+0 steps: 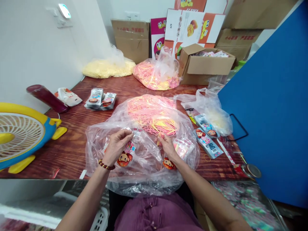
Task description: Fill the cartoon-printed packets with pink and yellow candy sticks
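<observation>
My left hand, with a beaded bracelet at the wrist, pinches the upper edge of a clear printed pouch that has a red-haired cartoon face. My right hand is closed on a small bundle of pink and yellow candy sticks. Both hands are over a large clear plastic bag spread across the table's front. Farther inside it lies a heap of loose pink and yellow sticks. Beside my right wrist is a pouch with sticks in it; my forearm partly covers a cartoon print.
Stacks of printed pouches lie at left and right. A yellow-blue fan and a dark red bottle stand left. Behind are a bag of pink sticks, a yellow bag and an open carton. A blue panel borders the right.
</observation>
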Motion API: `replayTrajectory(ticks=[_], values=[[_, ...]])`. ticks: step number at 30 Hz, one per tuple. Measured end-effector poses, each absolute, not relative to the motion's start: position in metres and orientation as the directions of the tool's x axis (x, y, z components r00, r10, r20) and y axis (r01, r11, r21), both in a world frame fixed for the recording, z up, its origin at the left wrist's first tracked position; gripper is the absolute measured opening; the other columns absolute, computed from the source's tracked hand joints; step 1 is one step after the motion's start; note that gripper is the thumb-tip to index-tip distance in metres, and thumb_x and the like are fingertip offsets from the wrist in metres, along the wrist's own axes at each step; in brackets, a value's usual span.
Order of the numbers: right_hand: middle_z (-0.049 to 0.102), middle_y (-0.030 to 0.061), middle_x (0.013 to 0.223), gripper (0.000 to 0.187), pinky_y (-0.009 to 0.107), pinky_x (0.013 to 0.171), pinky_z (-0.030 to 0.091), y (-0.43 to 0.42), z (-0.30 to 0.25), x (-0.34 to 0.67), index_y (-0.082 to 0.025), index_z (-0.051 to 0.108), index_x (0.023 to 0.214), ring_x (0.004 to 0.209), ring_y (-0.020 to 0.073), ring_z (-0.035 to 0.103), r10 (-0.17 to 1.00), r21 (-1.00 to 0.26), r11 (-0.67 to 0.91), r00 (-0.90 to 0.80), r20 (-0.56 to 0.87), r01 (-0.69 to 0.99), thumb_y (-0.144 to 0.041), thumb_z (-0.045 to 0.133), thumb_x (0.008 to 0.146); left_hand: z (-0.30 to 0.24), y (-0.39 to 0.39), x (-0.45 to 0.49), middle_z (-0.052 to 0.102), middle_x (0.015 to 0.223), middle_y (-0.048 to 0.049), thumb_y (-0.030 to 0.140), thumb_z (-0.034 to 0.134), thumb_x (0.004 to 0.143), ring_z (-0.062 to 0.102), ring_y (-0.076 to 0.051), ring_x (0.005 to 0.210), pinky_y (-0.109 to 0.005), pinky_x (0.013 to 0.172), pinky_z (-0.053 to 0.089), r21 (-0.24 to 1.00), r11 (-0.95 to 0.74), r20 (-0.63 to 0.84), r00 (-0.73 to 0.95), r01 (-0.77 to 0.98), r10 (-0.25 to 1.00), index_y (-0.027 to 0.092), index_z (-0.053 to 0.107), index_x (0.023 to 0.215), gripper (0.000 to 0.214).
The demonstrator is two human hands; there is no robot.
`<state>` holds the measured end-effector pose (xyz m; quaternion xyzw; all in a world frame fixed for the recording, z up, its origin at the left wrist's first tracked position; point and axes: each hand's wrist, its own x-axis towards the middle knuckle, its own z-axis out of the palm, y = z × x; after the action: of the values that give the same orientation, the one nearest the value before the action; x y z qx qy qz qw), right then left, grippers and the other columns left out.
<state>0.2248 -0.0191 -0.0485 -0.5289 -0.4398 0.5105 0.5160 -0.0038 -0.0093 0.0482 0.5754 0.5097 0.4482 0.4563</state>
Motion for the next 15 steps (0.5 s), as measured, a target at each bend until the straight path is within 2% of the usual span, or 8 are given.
replayTrajectory(ticks=[3, 7, 12, 15], values=[[0.063, -0.0003, 0.072, 0.031, 0.027, 0.064, 0.047, -0.019, -0.03, 0.227, -0.02, 0.063, 0.091, 0.065, 0.0145, 0.058, 0.996, -0.982, -0.057, 0.051, -0.067, -0.178, -0.049, 0.062, 0.078, 0.051, -0.012, 0.007, 0.061, 0.067, 0.0005, 0.039, 0.072, 0.076, 0.052, -0.01, 0.058, -0.02, 0.053, 0.041, 0.987, -0.034, 0.014, 0.128, 0.157, 0.992, 0.015, 0.065, 0.075, 0.025], [0.063, 0.0, 0.074, 0.027, 0.027, 0.067, 0.047, -0.023, -0.004, 0.231, -0.02, 0.065, 0.089, 0.067, 0.0134, 0.057, 0.999, -0.974, 0.014, -0.038, 0.023, -0.226, -0.046, 0.063, 0.081, 0.051, -0.018, 0.03, 0.057, 0.062, 0.0015, 0.039, 0.07, 0.077, 0.048, -0.009, 0.054, -0.02, 0.051, 0.039, 0.989, 0.002, -0.037, 0.232, 0.149, 0.972, 0.016, 0.063, 0.071, 0.025], [0.06, -0.0013, 0.071, 0.024, 0.025, 0.061, 0.044, -0.029, 0.014, 0.238, -0.02, 0.068, 0.09, 0.064, 0.0121, 0.053, 0.993, -0.979, 0.069, -0.077, 0.086, -0.193, -0.043, 0.063, 0.084, 0.046, -0.025, 0.046, 0.058, 0.064, 0.0005, 0.039, 0.07, 0.077, 0.049, -0.01, 0.057, -0.021, 0.053, 0.04, 0.994, 0.012, -0.044, 0.285, 0.113, 0.957, 0.016, 0.065, 0.073, 0.024], [0.061, -0.0012, 0.074, 0.02, 0.024, 0.063, 0.043, -0.033, 0.019, 0.243, -0.021, 0.069, 0.093, 0.066, 0.0112, 0.053, 0.983, -0.981, 0.112, -0.127, 0.132, -0.158, -0.038, 0.06, 0.088, 0.048, -0.028, 0.044, 0.058, 0.064, 0.0008, 0.04, 0.071, 0.076, 0.047, -0.01, 0.055, -0.021, 0.051, 0.038, 0.992, 0.034, -0.069, 0.296, 0.122, 0.953, 0.016, 0.066, 0.076, 0.024]])
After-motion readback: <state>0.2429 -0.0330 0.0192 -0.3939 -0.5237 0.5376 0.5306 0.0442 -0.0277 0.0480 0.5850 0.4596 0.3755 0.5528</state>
